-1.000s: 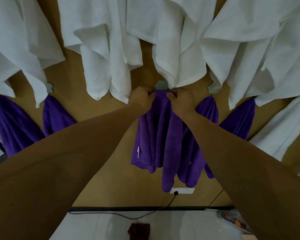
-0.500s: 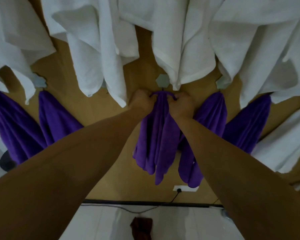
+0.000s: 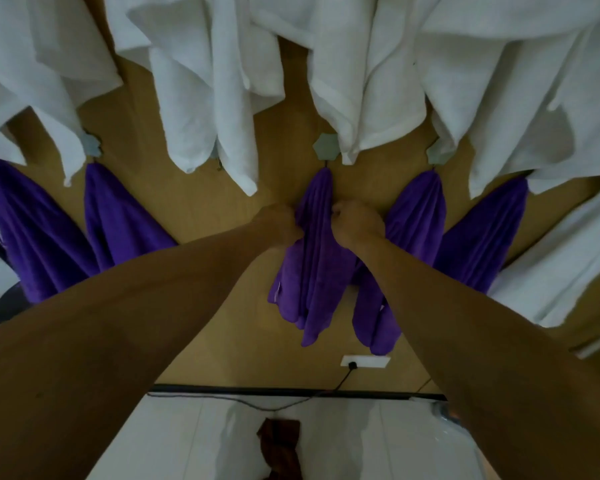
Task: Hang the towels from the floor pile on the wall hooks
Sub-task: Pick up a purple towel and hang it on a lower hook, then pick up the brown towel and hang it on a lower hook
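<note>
A purple towel (image 3: 314,271) hangs by its top from a grey hexagonal wall hook (image 3: 325,148) at the centre of the tan wall. My left hand (image 3: 280,225) grips the towel's left edge a little below the hook. My right hand (image 3: 355,225) grips its right edge at the same height. Both fists are closed around folds of the cloth. On the white floor below lies a dark brown towel (image 3: 279,448).
Other purple towels (image 3: 418,216) hang on hooks to either side, and white towels (image 3: 208,81) hang in a row above. A white wall socket (image 3: 365,361) with a black cable sits low on the wall above a dark baseboard (image 3: 291,391).
The towel's top now hangs from the hook, and both hands have slid down from its top to its sides. The view has tilted down.
</note>
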Motion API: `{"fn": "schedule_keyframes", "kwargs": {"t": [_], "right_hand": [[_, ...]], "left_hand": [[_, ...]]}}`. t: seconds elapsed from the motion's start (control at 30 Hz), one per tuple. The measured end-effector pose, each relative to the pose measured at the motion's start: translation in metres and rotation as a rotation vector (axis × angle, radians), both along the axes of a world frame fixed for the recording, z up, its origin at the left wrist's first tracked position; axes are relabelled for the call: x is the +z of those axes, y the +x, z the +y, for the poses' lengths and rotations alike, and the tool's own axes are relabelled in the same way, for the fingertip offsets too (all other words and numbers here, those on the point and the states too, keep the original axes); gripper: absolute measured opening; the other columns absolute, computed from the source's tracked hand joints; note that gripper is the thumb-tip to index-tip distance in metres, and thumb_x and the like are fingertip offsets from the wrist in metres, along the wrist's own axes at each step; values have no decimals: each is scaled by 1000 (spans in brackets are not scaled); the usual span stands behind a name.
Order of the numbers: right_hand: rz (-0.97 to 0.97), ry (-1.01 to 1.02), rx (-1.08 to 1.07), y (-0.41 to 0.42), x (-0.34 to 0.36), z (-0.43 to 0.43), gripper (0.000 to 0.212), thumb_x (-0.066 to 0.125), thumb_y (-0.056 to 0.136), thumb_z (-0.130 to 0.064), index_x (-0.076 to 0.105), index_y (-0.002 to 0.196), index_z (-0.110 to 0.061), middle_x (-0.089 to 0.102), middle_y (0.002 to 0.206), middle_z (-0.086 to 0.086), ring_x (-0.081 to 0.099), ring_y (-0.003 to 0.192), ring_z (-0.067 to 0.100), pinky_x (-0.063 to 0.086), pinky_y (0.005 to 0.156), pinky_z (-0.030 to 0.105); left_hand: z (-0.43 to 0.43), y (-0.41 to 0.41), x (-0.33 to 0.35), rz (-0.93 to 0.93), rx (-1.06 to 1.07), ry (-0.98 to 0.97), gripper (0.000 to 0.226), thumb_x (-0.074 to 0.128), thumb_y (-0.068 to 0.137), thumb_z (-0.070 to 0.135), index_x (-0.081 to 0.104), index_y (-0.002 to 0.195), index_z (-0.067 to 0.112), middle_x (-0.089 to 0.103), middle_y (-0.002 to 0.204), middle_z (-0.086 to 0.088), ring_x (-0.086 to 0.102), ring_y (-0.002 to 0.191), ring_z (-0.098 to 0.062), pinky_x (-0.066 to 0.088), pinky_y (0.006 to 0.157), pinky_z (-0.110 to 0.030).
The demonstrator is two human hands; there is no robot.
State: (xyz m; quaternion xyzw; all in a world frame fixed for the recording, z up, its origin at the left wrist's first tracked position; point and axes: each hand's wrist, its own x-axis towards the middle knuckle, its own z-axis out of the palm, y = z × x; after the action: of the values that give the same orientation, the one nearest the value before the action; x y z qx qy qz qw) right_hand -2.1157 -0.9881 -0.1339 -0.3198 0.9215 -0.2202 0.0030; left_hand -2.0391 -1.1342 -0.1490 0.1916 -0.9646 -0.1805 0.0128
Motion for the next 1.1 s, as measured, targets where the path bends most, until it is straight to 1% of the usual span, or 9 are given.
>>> {"fn": "schedule_keyframes", "kwargs": {"t": [0.1, 0.17, 0.3, 0.43, 0.57, 0.67, 0.73, 0.87, 1.1], "right_hand": [[-152, 34, 2, 13, -14, 7, 18, 47, 91, -27, 57, 88, -12, 65, 98, 9, 63, 93, 30, 54, 79, 42], [-189, 15, -33, 24, -22, 11, 35, 49, 87, -36, 56, 110, -11, 63, 113, 10, 60, 105, 32, 52, 88, 46], [-154, 24, -73, 56, -31, 23, 68, 55, 91, -37, 27, 148, -12, 34, 147, 14, 38, 132, 34, 38, 108, 46], [-191, 123, 65, 90, -39, 34, 68, 57, 92, -37, 28, 148, -11, 30, 151, 10, 31, 139, 26, 29, 114, 38], [-309, 225, 194, 121, -54, 40, 39, 58, 77, -57, 55, 108, -35, 58, 104, -9, 56, 98, 12, 42, 93, 33], [-372, 338, 257, 149, -57, 45, 57, 59, 89, -45, 48, 136, -14, 54, 134, 4, 51, 123, 24, 43, 79, 8], [-370, 386, 309, 170, -55, 51, 54, 55, 95, -39, 45, 140, -11, 51, 139, 10, 47, 127, 28, 42, 67, 10], [-488, 375, 428, 209, -70, 64, 59, 56, 94, -39, 39, 145, -15, 38, 149, 2, 40, 133, 19, 36, 96, 18], [-506, 494, 571, 257, -130, 76, 55, 58, 93, -36, 45, 140, -10, 41, 147, 4, 42, 132, 20, 33, 104, 24]], "left_hand": [[-2, 24, -8, -73, 23, 116, 59, 59, 90, 33, 39, 140, 10, 48, 127, -8, 51, 114, -26, 45, 84, -24], [-3, 40, -12, -86, 62, 117, 78, 60, 88, 40, 22, 149, 10, 35, 148, -15, 41, 131, -32, 40, 103, -35], [2, 73, -20, -126, 44, 185, 75, 61, 90, 34, 23, 148, 6, 32, 151, -16, 36, 136, -30, 35, 108, -34], [10, 106, -40, -157, 35, 237, 81, 62, 88, 35, 18, 151, 8, 29, 153, -15, 36, 137, -29, 35, 109, -35], [23, 146, -56, -174, 72, 275, 80, 63, 87, 36, 20, 151, 15, 30, 152, -12, 43, 131, -28, 41, 102, -33], [29, 177, -59, -156, 148, 304, 79, 65, 86, 33, 23, 150, 16, 31, 152, -10, 44, 130, -26, 39, 95, -25], [37, 201, -62, -153, 192, 311, 75, 65, 86, 32, 27, 149, 14, 32, 152, -8, 40, 133, -23, 36, 96, -22], [71, 254, -76, -210, 251, 302, 68, 66, 86, 29, 35, 145, 13, 42, 145, -9, 45, 129, -23, 38, 96, -23], [98, 336, -130, -371, 324, 398, 69, 64, 87, 32, 34, 146, 13, 37, 149, -8, 38, 134, -25, 36, 108, -32]]}}
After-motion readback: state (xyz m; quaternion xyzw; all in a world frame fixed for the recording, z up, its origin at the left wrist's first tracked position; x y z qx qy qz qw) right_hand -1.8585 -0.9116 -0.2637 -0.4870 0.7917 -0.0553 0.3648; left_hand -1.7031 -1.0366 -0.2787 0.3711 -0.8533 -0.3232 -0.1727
